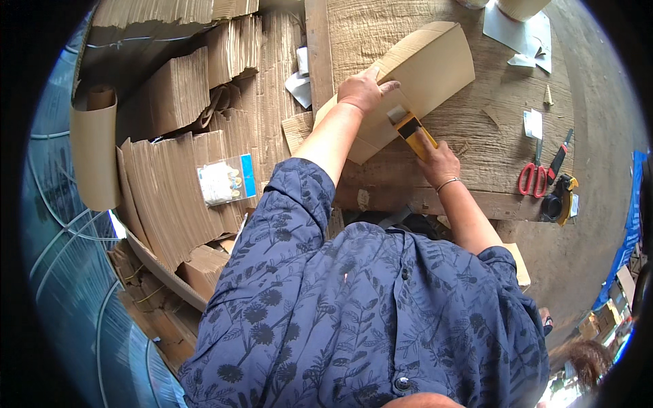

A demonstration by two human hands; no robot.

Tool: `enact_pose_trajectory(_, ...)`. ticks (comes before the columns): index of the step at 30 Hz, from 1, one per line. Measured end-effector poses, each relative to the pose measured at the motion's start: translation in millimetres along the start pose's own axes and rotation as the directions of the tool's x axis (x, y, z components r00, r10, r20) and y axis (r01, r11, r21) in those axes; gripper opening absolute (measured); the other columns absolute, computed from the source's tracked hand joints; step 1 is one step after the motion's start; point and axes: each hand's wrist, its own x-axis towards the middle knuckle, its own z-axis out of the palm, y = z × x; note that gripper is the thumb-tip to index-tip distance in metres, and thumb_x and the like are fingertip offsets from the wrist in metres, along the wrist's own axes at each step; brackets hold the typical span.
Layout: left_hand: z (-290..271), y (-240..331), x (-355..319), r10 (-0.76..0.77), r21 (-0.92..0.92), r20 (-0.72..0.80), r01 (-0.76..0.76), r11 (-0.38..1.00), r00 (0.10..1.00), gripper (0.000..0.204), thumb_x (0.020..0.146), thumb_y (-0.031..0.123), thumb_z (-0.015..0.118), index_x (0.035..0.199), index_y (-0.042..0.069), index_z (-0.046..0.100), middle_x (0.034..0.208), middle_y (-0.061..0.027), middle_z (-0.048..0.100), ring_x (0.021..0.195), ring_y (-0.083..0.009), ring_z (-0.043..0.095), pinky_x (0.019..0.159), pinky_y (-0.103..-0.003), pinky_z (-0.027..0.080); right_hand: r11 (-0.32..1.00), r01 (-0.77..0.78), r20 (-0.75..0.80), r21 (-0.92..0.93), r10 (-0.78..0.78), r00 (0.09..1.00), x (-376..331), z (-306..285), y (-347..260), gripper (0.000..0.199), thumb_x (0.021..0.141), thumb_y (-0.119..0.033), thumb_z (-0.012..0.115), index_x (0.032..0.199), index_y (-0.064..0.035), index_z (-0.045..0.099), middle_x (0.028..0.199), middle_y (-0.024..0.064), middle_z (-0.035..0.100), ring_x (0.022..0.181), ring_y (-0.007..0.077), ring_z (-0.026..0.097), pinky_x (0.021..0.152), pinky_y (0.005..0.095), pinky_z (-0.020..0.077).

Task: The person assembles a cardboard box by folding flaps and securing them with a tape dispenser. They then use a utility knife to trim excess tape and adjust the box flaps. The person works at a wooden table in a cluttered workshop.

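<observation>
While left hand (364,87) is pressing flat, fingers spread, on cardboard piece (425,68) on counter (490,136), right hand (439,163) is gripping yellow utility knife (410,129), blade end touching cardboard just beside left hand.

I'm standing in a cardboard packing workshop. My desk (490,136) is rough, worn wood. To my left, bundles of flattened corrugated cardboard (177,197) are heaped in stacks, with a curled brown sheet (94,149) beside them. Red-handled scissors (532,175) and a tape measure (559,197) lie on the desk, and paper scraps (520,34) sit at its far end.
</observation>
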Motion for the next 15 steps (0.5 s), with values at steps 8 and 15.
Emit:
enact_pose_trajectory(8,0.1,-1.6,0.2,-0.030,-0.036,0.054,0.032,0.999,0.998,0.075,0.083,0.068,0.056,0.133,0.013,0.050,0.126,-0.0114,0.062,0.112,-0.0303,0.062,0.092,-0.041,0.050,0.989,-0.050,0.303,-0.137,0.090,0.949,19.4,-65.1,-45.6,0.070,0.086,-0.036,0.066,0.148,-0.0324,0.033,0.104,0.0180,0.061,0.097,0.0349,0.065,0.080,0.0450,0.0538)
enact_pose_trajectory(15,13.4,-6.6,-5.7,0.169,0.084,-0.244,-0.153,0.985,0.955,0.077,0.077,0.060,0.069,0.135,0.014,0.049,0.118,-0.0111,0.065,0.106,-0.0291,0.064,0.091,-0.039,0.051,0.953,-0.228,0.648,-0.199,0.303,0.699,100.1,-135.3,-106.1,0.034,0.077,-0.029,0.069,0.104,-0.0089,0.072,0.109,0.0122,0.070,0.104,0.0237,0.067,0.085,0.0351,0.0537)
